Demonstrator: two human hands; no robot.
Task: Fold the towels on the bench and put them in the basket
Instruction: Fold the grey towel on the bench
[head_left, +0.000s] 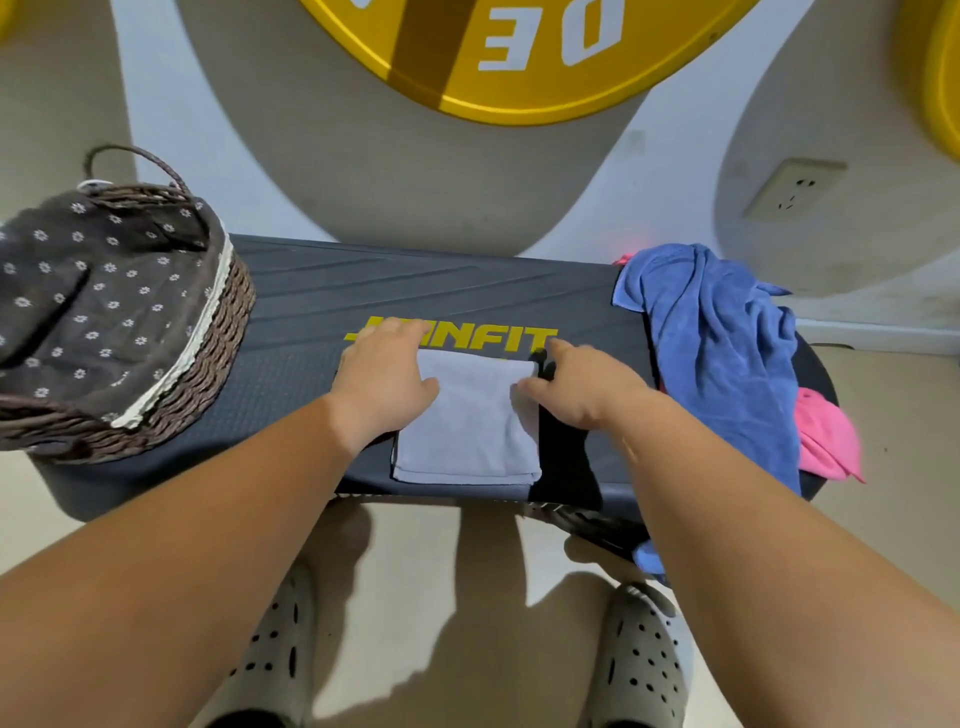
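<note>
A grey towel (470, 426), folded into a neat rectangle, lies flat on the dark bench (322, 301) near its front edge. My left hand (382, 374) rests on the towel's far left corner with fingers spread. My right hand (582, 384) presses flat at the towel's far right corner, thumb on the cloth. A crumpled blue towel (722, 343) and a pink towel (826, 436) are heaped on the bench's right end. The wicker basket (208, 364) with a dark flowered liner stands on the bench's left end.
The bench backs onto a white wall with a socket (792, 189) and a big yellow disc (519, 57). My feet in grey clogs (644, 660) stand on the beige floor in front of the bench. A bit of blue cloth (649, 558) hangs below the bench edge.
</note>
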